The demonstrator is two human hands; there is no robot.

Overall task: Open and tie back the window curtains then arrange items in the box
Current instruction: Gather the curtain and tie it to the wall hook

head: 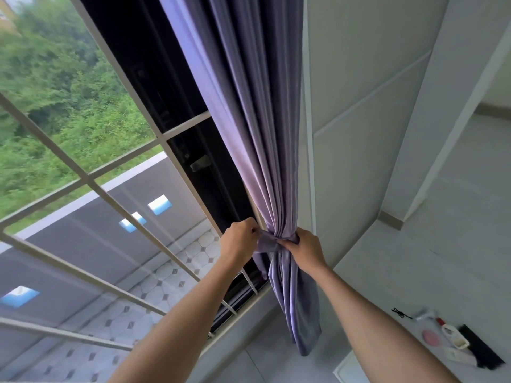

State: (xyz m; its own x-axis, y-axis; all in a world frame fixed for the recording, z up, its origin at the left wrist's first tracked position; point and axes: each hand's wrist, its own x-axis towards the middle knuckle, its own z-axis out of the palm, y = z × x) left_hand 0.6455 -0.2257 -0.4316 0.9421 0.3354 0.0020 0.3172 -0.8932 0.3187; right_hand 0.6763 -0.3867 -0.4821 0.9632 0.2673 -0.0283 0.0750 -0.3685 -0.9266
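The left hand (240, 239) is hiding its fingertips inside the tie-back (269, 241); small items (453, 341) far right of the right hand (305, 248) are blurring together.

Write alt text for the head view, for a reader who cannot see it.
Both hands tie a fabric band round a gathered purple curtain beside a window: the left hand pinches one end, the right hand grips the other. Green trees show through the window grille. Small items lie on a white surface at lower right.
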